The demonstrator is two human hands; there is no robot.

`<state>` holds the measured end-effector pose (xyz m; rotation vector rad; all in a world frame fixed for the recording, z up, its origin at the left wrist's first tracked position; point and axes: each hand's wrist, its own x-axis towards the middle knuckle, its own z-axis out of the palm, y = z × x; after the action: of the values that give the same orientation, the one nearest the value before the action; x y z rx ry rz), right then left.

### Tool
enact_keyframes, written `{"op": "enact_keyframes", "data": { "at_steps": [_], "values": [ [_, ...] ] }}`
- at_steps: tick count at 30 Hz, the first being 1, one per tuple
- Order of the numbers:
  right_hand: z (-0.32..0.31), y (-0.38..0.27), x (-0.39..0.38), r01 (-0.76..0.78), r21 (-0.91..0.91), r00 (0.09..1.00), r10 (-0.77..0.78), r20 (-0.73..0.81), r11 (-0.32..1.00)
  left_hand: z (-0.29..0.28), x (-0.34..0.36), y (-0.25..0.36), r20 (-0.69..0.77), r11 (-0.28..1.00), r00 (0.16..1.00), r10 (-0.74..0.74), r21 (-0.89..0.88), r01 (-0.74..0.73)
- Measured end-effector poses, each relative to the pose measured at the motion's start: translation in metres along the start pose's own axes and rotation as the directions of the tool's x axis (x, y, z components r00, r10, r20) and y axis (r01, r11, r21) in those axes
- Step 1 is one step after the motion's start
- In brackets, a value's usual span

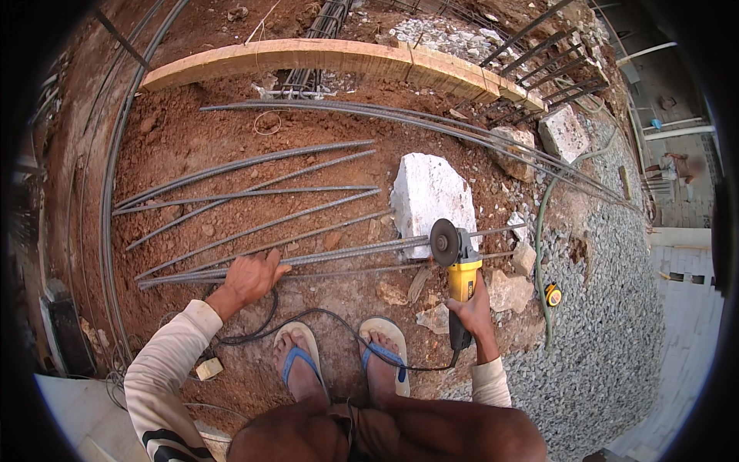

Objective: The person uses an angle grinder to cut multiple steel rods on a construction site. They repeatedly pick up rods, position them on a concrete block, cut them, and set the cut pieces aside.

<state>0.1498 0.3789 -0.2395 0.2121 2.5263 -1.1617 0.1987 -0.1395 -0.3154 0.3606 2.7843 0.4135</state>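
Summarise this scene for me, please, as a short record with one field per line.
Left grip: on ribbed steel bars; how tightly is unclear
Right grip: around a yellow-and-black angle grinder
Disc: dark and round, at the grinder's far end
Beyond the grinder: white block
Far side: wooden beam
Right side: green hose, tape measure, grey gravel
Footwear: flip-flops with blue straps

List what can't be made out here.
All in the head view:
- Right grip: far-side fingertips, hidden by the yellow-black grinder.
- Left grip: palm, hidden by the back of the hand.
- Steel bars: the stretch behind the grinder, which covers it.
- Distant person: details too small and blurred near the right rim.
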Motion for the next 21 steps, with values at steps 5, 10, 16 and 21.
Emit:
{"op": "enact_keyframes", "data": {
  "at_steps": [5, 10, 16, 21],
  "values": [
    [-0.0009, -0.0015, -0.0027, -0.005, -0.017, 1.0, 0.005, -0.009, 1.0, -0.0003, 0.0004, 0.0003, 0.022, 1.0, 1.0, -0.004, 0.0, 0.004],
    [-0.0013, -0.0025, -0.0044, -0.039, -0.034, 0.999, 0.038, -0.016, 0.999, 0.0005, 0.0001, -0.0013, -0.005, 1.0, 1.0, 0.01, -0.025, -0.01],
    [0.0004, -0.003, -0.0038, -0.001, -0.029, 1.0, 0.0, -0.029, 1.0, 0.0005, -0.0004, -0.0012, 0.02, 1.0, 1.0, -0.001, -0.024, 0.002],
    [0.0019, -0.0043, 0.0028, 0.0, -0.04, 0.999, -0.002, -0.037, 0.999, -0.0002, 0.0011, 0.0004, 0.048, 1.0, 0.999, -0.02, 0.007, 0.019]
  ]
}}
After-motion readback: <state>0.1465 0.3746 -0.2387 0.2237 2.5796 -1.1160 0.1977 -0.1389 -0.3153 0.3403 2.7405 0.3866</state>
